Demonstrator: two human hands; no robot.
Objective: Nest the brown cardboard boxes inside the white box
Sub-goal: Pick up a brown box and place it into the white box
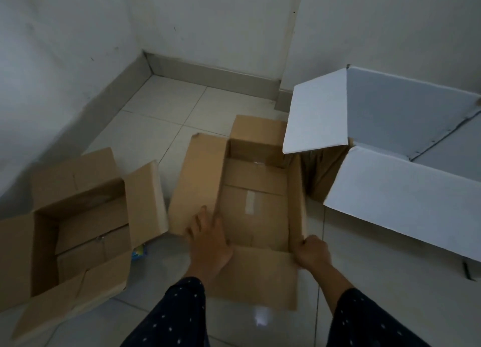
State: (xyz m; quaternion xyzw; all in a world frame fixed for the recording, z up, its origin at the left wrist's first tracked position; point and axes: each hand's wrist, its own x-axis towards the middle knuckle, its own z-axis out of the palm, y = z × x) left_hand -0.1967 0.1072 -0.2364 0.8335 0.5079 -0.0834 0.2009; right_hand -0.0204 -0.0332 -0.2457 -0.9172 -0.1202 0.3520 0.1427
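Observation:
An open brown cardboard box (253, 203) sits on the tiled floor in the middle, its flaps spread out. My left hand (209, 242) lies flat with fingers apart on the box's near left corner, against the left flap. My right hand (312, 251) is closed around the near end of the box's right wall. A second open brown box (78, 229) stands to the left, empty. The large white box (406, 188) stands open at the right, its left flap overhanging the middle box's far right corner.
White walls meet in a corner beyond the boxes, with a grey skirting (208, 73) along the floor. A small blue-green scrap (139, 253) lies on the tiles between the two brown boxes. Bare tile shows at the far left and near me.

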